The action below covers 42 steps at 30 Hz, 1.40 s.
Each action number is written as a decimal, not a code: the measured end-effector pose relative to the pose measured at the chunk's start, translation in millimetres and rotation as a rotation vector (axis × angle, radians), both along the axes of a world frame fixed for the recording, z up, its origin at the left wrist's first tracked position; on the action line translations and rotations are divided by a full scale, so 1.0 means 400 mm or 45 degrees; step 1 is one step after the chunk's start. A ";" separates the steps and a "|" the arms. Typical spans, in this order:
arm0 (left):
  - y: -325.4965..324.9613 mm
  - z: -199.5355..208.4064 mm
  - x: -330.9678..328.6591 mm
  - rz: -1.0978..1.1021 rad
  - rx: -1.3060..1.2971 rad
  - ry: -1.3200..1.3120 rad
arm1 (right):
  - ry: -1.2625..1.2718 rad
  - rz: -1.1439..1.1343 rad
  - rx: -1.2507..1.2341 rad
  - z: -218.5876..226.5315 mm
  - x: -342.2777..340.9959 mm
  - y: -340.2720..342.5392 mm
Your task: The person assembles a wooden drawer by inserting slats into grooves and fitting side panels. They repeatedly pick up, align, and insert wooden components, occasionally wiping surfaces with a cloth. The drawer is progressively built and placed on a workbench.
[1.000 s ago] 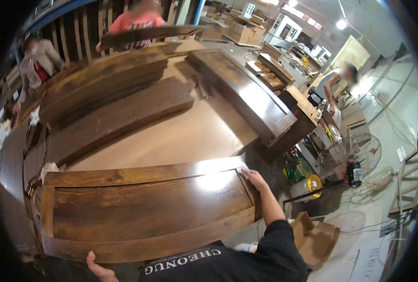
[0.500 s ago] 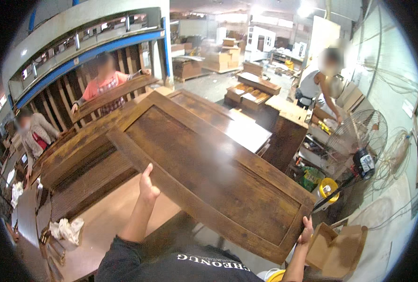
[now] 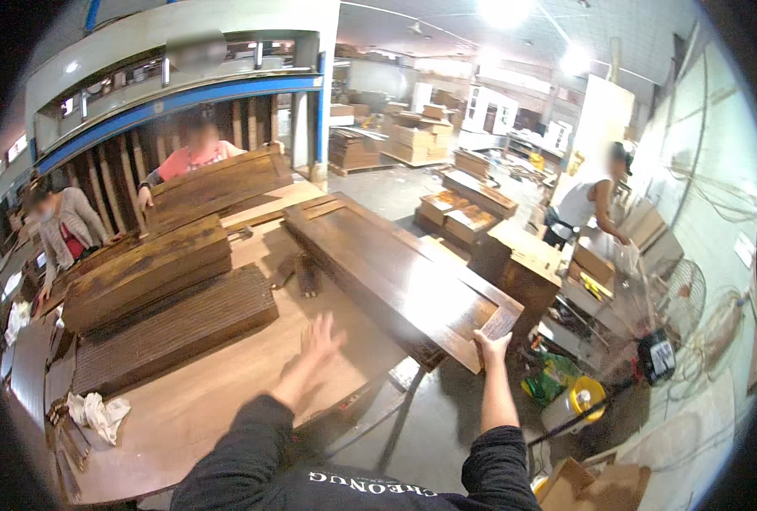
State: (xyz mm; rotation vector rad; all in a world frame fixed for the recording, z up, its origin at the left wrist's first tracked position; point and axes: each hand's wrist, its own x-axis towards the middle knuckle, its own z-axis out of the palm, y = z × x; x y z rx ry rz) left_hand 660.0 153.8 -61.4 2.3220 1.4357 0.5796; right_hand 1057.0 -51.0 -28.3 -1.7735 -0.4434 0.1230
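A dark brown framed wooden panel [image 3: 353,255] lies slantwise over the right side of the work table, on what looks like other panels. My right hand [image 3: 493,345] is closed on its near right corner. My left hand [image 3: 319,341] holds nothing; its fingers are spread, slightly blurred, above the bare tabletop [image 3: 225,400]. To its left sit a stack of dark wooden boards [image 3: 149,272] and a ribbed dark stack [image 3: 183,319]. A small dark object [image 3: 306,274] rests between those stacks and the panel.
Across the table, a person in pink [image 3: 195,162] handles another panel [image 3: 221,192]; a second person [image 3: 68,226] stands left. White rags [image 3: 97,417] lie at the near left. Rightward are a fan [image 3: 681,298], a yellow-rimmed bucket [image 3: 584,399], cardboard [image 3: 596,485] and a worker [image 3: 587,200].
The panel I held up in both hands has gone down and away onto the right side. My left hand has let go of it; my right still grips. The pink-clad person's panel is lower.
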 end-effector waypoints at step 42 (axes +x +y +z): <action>-0.510 -0.108 -1.861 1.317 0.327 0.486 | -0.631 0.834 0.281 -0.047 -1.089 0.153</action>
